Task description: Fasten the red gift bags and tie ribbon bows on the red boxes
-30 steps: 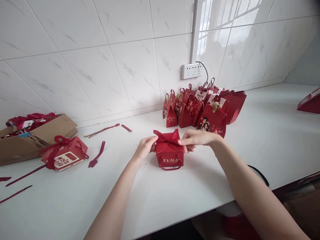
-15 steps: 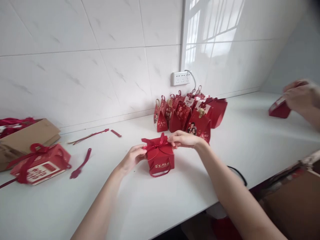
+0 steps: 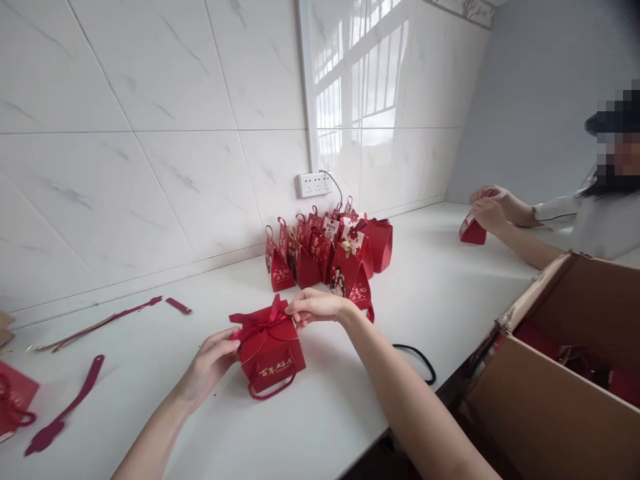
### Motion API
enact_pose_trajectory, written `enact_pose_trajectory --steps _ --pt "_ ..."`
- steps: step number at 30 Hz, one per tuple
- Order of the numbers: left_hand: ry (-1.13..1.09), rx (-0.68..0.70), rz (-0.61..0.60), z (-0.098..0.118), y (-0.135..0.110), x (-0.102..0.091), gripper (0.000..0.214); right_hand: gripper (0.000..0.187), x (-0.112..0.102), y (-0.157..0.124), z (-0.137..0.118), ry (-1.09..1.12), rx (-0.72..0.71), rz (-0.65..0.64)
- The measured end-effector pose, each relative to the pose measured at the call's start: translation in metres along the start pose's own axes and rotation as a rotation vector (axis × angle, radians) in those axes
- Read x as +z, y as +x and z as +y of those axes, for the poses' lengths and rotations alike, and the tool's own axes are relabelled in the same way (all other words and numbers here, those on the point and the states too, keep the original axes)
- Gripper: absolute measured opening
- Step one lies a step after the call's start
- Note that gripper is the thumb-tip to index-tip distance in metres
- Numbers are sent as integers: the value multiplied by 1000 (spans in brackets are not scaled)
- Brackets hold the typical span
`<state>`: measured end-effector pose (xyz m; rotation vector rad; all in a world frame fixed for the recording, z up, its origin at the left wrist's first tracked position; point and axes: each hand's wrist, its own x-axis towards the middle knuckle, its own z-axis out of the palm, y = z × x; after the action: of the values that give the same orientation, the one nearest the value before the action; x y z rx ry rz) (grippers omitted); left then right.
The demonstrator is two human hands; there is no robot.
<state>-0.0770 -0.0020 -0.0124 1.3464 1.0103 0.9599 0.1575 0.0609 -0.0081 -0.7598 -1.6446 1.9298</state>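
A red gift box (image 3: 273, 365) with gold lettering stands on the white counter in front of me. Its twisted cord handle (image 3: 274, 395) hangs down the front, and a red satin ribbon (image 3: 267, 327) is tied in a bow across its top. My left hand (image 3: 213, 360) is at the box's left upper edge, thumb and fingers closed on the ribbon's left side. On the other side, my right hand (image 3: 317, 307) pinches the ribbon's right side near the top edge. Its fingertips partly hide the ribbon there.
Several red gift boxes (image 3: 320, 257) stand grouped behind, below a power strip (image 3: 316, 185). Dark red strips (image 3: 67, 410) and part of another box (image 3: 15, 400) lie left. A black cord (image 3: 420, 357) and an open carton (image 3: 555, 400) are right. A co-worker's hands (image 3: 487, 210) handle a small red box.
My view has turned right, bringing more of the carton and the co-worker into sight. Both hands keep nearly the same hold at the bow.
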Motion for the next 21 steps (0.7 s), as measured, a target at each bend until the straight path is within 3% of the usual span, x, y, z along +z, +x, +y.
enact_pose_trajectory --steps 3,11,21 --pt "-65 -60 -15 2 -1 2 22 26 -1 -1 2 3 -14 -18" --pt "-112 1 -97 -2 -2 3 22 28 -4 -1 8 -11 -46 -14" --pt "-142 -33 -253 2 -3 3 20 33 -5 -8 12 -15 -96 -44"
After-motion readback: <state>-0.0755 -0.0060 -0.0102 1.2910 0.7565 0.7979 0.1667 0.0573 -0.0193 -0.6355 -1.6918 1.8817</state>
